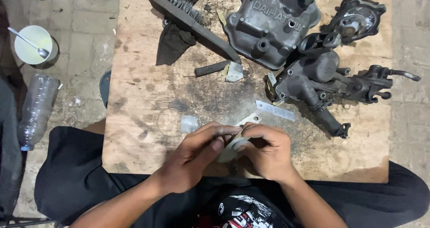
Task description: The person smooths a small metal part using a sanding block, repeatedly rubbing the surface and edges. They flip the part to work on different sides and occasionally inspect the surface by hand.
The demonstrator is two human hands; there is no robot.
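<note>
My left hand (197,154) and my right hand (268,152) meet at the near edge of a stained wooden board (148,98). Together they pinch a thin pale flat piece, like a gasket (235,145), whose far end with a small hole (252,119) sticks out beyond my fingers. Fingers of both hands are curled around it, hiding most of its shape. A small clear scrap (189,123) lies just left of my left hand.
On the board's far side lie a wire brush (190,24), a dark rag (172,42), a short dark rod (212,68), a grey engine cover (268,24), dark cast metal parts (322,78), and a flat metal strip (274,110). A cup with spoon (33,44) and plastic bottle (38,107) sit on the floor left.
</note>
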